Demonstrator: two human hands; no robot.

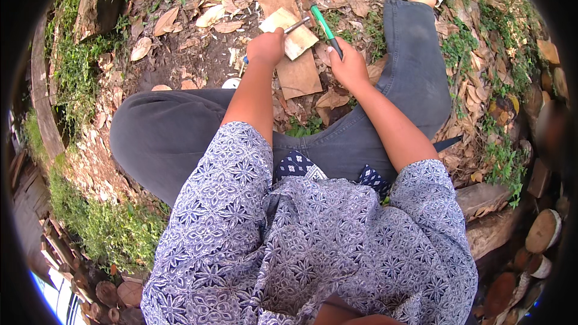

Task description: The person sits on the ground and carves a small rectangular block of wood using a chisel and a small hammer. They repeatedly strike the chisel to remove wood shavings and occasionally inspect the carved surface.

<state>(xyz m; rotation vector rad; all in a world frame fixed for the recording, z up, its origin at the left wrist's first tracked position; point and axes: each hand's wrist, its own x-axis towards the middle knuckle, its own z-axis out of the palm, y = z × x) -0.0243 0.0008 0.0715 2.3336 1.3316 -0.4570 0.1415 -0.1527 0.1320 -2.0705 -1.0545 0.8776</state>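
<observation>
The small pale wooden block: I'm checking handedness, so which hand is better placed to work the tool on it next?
Likely the right hand: it grips the green-handled tool beside the small pale wooden block. The left hand is occupied at the block, holding a thin metal rod.

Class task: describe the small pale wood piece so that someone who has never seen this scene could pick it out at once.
Find the long brown plank lying on the leafy ground between the seated person's knees. Across it lies the small wood piece, next to the left hand. It is paler and squarer than the plank and the leaves.
</observation>
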